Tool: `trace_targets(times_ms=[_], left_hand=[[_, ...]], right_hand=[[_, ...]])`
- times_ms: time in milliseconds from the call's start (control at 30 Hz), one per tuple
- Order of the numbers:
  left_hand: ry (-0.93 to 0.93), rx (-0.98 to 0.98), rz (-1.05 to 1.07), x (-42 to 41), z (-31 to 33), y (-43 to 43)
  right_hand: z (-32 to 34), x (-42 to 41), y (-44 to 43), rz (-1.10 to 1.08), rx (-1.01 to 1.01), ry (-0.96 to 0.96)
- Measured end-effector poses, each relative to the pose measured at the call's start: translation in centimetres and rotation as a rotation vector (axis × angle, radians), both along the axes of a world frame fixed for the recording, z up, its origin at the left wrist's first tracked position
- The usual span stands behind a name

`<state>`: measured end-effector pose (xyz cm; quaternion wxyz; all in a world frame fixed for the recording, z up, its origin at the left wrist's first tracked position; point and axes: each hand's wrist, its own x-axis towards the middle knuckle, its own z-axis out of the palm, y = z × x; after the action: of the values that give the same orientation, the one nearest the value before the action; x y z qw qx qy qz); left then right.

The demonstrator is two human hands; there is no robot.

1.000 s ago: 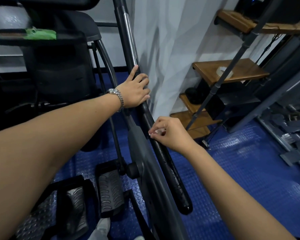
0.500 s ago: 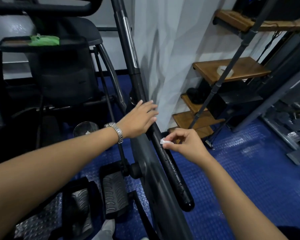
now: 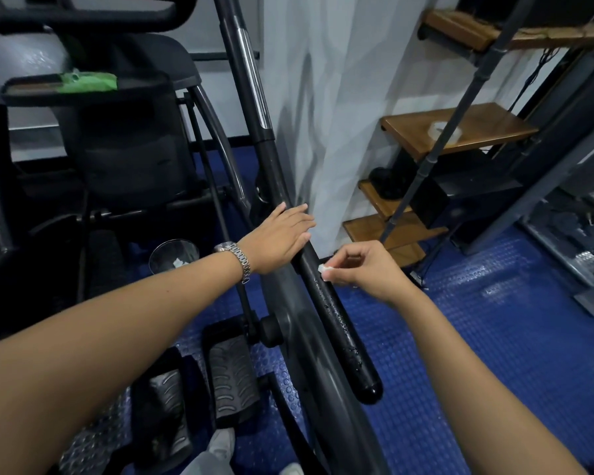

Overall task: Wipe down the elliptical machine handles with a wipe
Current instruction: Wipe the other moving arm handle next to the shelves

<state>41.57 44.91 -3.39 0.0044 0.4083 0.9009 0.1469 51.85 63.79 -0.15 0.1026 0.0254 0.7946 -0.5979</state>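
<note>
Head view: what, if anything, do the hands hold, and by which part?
The right hand pinches a bunched white wipe between thumb and fingertips, by the handle. The left hand lies flat on the handle, holding nothing.

We see only a white corner of the wipe point(image 3: 322, 268); the rest is hidden in the pinch of the right hand point(image 3: 364, 269). The left hand point(image 3: 282, 234) covers a stretch of the handle point(image 3: 343, 330), whose top runs out of frame. We cannot identify the pale thing point(image 3: 443, 130) on the shelf point(image 3: 491, 126).
</note>
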Motion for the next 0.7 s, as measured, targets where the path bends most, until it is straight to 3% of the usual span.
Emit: trace_targets(times_ms=[167,400,567,700], left_hand=[[-0.024,-0.038,-0.006,0.1,0.2,0.1],[-0.035,-0.040,-0.009,0.0,0.5,0.1],[-0.042,-0.046,-0.009,0.2,0.5,0.1],[-0.048,-0.053,-0.010,0.2,0.7,0.2]], right_hand=[[-0.7,-0.4,-1.5,-0.107,0.011,0.122],[0.5,1.6,0.2,0.047,0.124,0.008],[0.1,0.5,-1.9,-0.076,0.206,0.166],[0.8,2.4,-0.4,0.068,0.319,0.142]])
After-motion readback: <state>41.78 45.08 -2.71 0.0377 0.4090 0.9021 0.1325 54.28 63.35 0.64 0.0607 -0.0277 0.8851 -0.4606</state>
